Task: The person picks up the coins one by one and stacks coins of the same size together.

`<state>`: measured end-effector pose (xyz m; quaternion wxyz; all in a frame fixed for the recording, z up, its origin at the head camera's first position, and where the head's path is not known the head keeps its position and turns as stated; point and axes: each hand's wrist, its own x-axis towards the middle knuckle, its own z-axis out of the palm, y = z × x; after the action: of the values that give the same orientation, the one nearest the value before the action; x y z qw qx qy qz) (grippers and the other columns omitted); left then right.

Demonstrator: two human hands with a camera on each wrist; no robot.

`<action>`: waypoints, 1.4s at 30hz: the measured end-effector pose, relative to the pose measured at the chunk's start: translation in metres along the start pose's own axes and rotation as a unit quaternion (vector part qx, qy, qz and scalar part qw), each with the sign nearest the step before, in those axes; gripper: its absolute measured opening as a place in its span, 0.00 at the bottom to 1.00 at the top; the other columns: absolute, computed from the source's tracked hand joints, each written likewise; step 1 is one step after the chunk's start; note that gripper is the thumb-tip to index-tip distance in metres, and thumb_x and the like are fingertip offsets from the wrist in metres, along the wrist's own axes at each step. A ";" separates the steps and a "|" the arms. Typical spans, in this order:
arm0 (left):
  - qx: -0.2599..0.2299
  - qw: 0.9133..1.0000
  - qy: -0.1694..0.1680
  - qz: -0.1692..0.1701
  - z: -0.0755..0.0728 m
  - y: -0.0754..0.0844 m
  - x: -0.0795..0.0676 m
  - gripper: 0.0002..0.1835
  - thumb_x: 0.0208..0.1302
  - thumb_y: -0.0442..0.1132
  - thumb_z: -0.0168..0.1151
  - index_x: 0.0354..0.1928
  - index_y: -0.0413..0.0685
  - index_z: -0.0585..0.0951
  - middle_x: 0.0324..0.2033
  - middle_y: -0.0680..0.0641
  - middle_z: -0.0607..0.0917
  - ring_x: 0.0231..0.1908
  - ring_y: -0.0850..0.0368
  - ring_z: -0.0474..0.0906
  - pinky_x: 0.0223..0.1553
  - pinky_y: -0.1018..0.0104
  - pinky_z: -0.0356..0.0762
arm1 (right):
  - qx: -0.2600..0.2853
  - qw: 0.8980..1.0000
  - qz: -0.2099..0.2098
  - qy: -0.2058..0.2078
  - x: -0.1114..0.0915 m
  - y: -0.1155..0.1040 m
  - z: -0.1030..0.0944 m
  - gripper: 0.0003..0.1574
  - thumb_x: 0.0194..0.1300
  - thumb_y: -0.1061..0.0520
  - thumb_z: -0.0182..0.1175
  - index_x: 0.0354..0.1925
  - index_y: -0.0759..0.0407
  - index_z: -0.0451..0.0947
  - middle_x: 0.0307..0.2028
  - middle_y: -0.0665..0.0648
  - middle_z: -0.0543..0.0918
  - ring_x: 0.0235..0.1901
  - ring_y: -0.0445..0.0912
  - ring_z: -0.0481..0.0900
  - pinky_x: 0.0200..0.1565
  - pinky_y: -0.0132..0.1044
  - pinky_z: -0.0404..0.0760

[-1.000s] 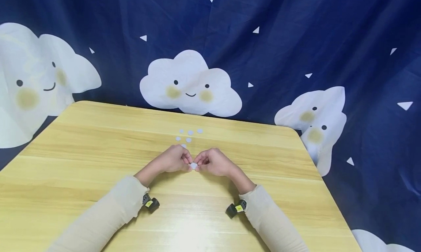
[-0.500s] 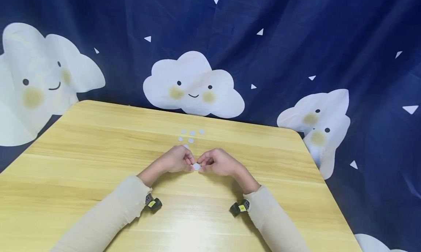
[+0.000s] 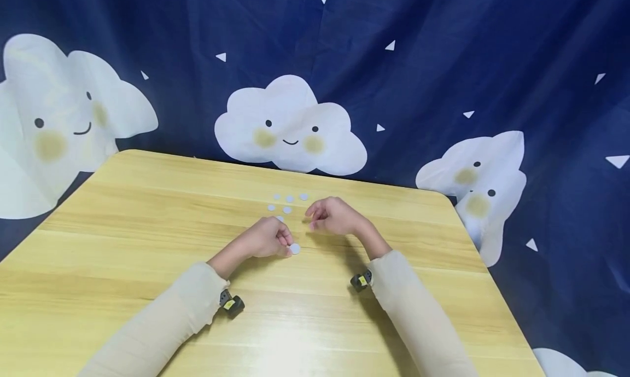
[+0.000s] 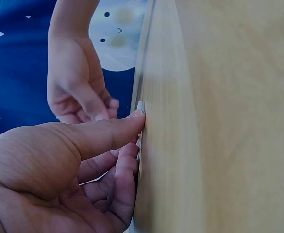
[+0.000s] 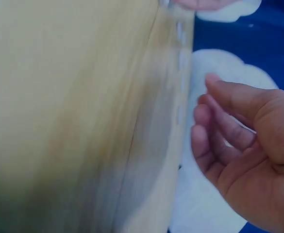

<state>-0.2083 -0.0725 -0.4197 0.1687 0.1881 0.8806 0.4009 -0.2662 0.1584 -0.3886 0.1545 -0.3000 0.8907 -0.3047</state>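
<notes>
My left hand [image 3: 267,238] rests low over the table and pinches a small round white disc [image 3: 295,249] at its left edge. In the left wrist view the disc [image 4: 141,105] shows edge-on at the thumb tip, and the thumb partly hides it. Several similar white discs [image 3: 287,210] lie flat beyond my left hand, one of them partly covered by it. Above the table, to the right of those discs, my right hand [image 3: 337,216] hovers with loosely bent fingers. Nothing shows between its thumb and fingers [image 5: 201,114] in the right wrist view.
The wooden table [image 3: 147,229] has a rounded far edge close to a dark blue curtain [image 3: 418,65] printed with clouds. A small black camera [image 3: 233,306] sits at the left wrist, and another camera [image 3: 361,280] at the right.
My right hand has let go of the near disc, lifted, and moved away toward the far discs. My left hand stays at the near disc.
</notes>
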 end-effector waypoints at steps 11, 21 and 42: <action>-0.003 1.000 -0.004 0.003 0.000 -0.002 0.003 0.09 0.54 0.34 0.78 0.35 0.46 0.86 0.30 0.51 0.84 0.34 0.57 0.79 0.42 0.63 0.79 | -0.011 0.994 0.054 0.097 0.046 0.029 -0.011 0.13 0.67 0.62 0.67 0.50 0.64 0.84 0.36 0.55 0.88 0.37 0.46 0.85 0.42 0.37 0.81; -0.002 1.000 -0.008 -0.004 -0.001 -0.002 0.003 0.09 0.55 0.34 0.78 0.34 0.46 0.85 0.29 0.51 0.84 0.34 0.58 0.79 0.42 0.63 0.78 | 0.031 0.985 0.118 0.120 0.070 0.043 -0.002 0.13 0.66 0.60 0.69 0.48 0.63 0.85 0.40 0.58 0.88 0.42 0.47 0.83 0.49 0.38 0.80; 0.012 1.000 -0.003 -0.004 -0.002 -0.002 0.003 0.09 0.54 0.36 0.79 0.34 0.48 0.86 0.30 0.52 0.84 0.34 0.58 0.79 0.42 0.64 0.78 | 0.046 0.982 0.149 0.107 0.083 0.036 0.001 0.08 0.66 0.57 0.70 0.41 0.60 0.84 0.35 0.54 0.82 0.38 0.46 0.77 0.47 0.38 0.77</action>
<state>-0.2121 -0.0738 -0.4205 0.1703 0.1881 0.8856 0.3889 -0.3458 0.1292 -0.4198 0.1153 -0.1223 0.9217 -0.3496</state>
